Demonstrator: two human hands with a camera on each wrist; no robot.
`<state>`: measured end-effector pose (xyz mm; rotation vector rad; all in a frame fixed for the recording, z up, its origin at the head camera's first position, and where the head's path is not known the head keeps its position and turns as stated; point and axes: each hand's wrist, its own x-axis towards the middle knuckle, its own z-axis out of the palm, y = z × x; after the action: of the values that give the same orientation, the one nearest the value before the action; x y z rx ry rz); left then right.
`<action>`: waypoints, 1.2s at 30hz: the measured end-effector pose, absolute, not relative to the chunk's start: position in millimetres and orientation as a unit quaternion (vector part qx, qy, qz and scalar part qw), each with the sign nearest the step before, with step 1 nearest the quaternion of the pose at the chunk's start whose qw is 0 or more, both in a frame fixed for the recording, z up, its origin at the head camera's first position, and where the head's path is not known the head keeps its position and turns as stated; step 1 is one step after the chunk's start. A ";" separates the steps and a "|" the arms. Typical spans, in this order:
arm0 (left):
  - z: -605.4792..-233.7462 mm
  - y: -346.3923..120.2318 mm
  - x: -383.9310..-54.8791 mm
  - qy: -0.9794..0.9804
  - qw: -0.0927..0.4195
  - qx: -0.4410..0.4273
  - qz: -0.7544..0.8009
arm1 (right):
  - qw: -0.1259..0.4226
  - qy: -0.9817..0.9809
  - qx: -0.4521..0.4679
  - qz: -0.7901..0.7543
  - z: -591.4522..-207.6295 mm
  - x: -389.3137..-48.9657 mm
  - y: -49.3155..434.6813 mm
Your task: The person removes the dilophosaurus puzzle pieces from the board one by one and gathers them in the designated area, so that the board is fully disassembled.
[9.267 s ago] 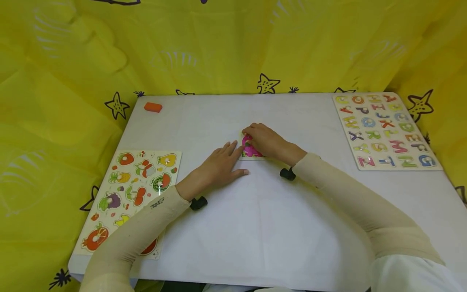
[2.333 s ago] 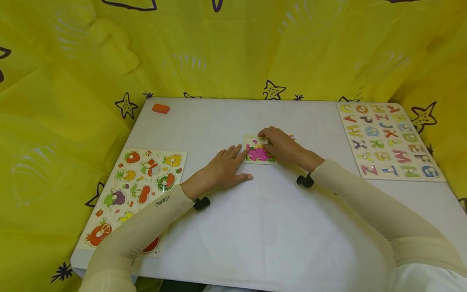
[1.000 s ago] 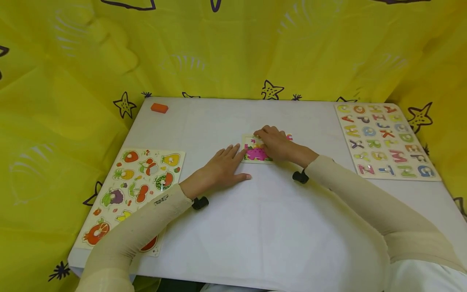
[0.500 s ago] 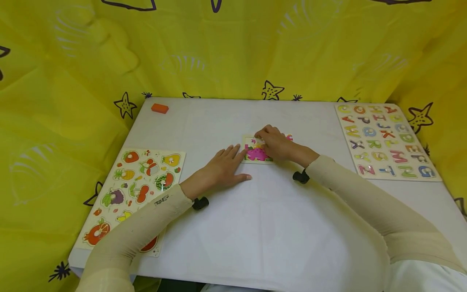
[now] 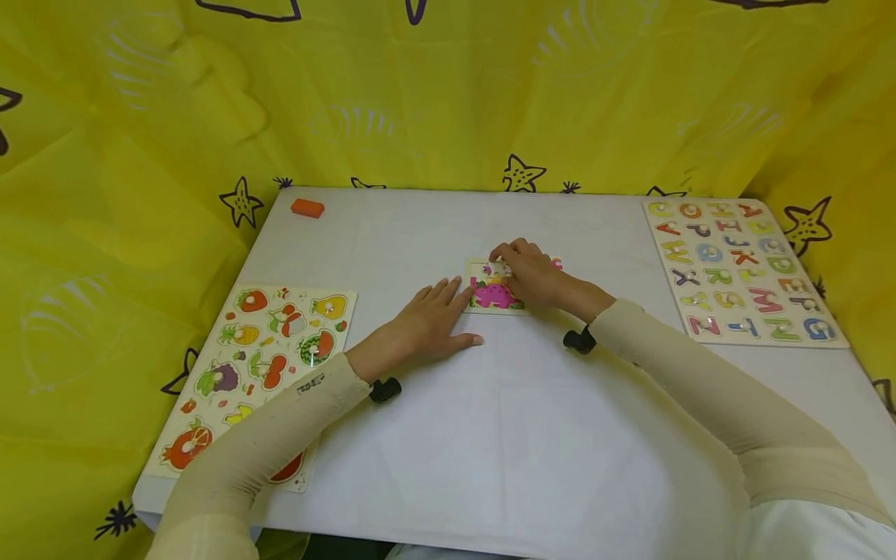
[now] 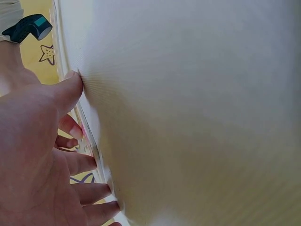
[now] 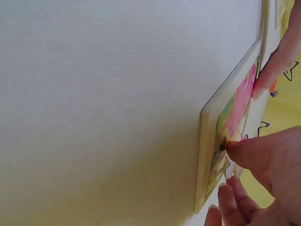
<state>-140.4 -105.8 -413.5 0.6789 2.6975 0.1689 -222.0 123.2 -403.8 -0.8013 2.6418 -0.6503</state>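
Note:
A small jigsaw puzzle [image 5: 492,295] with a pink dinosaur picture lies near the middle of the table in the head view. My left hand [image 5: 430,319] lies flat on the table with spread fingers, its index fingertip on the puzzle's left edge. Over the puzzle's upper right part, my right hand [image 5: 532,272] pinches a jigsaw piece [image 7: 229,168] between thumb and fingers, close on the board; the hand hides most of that piece. Pale board shows in the picture's upper left. Another pink piece [image 5: 556,264] peeks out just beyond the right hand.
A fruit puzzle board [image 5: 280,334] lies at the left, partly under the left forearm. The alphabet puzzle board [image 5: 745,272] is at the far right. Toward the back left corner sits an orange block [image 5: 307,208]. Yellow curtain [image 5: 420,93] surrounds the white table [image 5: 532,435].
Since the oldest frame, pink has gone from the picture's upper left and a pink piece shows beyond the right hand, which sits farther right. In the last second the right fingers shift only slightly.

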 end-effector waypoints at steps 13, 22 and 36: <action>-412.1 -104.2 -139.5 0.953 0.175 0.240 0.058 | 0.124 0.915 -0.286 -0.256 -408.1 -226.7 130.1; -410.9 -105.0 -138.8 0.953 0.179 0.238 0.058 | 0.121 0.906 -0.287 -0.288 -405.1 -229.8 127.9; -410.5 -105.5 -139.1 0.953 0.183 0.237 0.055 | 0.116 0.911 -0.247 -0.310 -397.4 -230.9 129.1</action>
<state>-139.1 -105.5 -410.5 0.6689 2.6872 0.1538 -230.9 129.1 -397.4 -0.7236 2.6676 -0.9066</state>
